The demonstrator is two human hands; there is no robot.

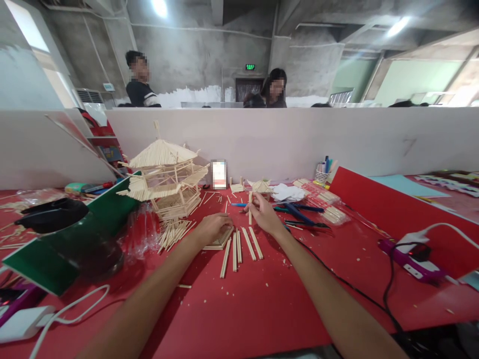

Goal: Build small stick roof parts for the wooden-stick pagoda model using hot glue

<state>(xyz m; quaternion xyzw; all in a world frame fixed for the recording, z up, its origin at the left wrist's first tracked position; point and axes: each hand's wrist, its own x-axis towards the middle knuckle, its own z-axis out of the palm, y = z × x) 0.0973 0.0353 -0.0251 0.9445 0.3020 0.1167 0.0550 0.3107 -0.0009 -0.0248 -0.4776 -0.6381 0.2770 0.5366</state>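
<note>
My right hand (265, 215) pinches a pale wooden stick (250, 214), held nearly upright above the red tabletop. To its left, my left hand (215, 227) is curled over a small flat base of stacked wooden sticks (219, 244), its fingertips partly hidden. Between and below the hands lie several loose sticks (235, 252), side by side and pointing roughly towards me. A blue pen (238, 205) lies just beyond the hands. Behind my right hand stands a small stick-built roof model (261, 186).
A tall stick-built pavilion (164, 174) stands at the left, beside a leaning green board (56, 254). Blue-handled pliers (299, 212) and bagged sticks (329, 204) lie right of my hand. Farther right are a red board (396, 219), a purple power strip (411, 264) and a black cable (337, 279).
</note>
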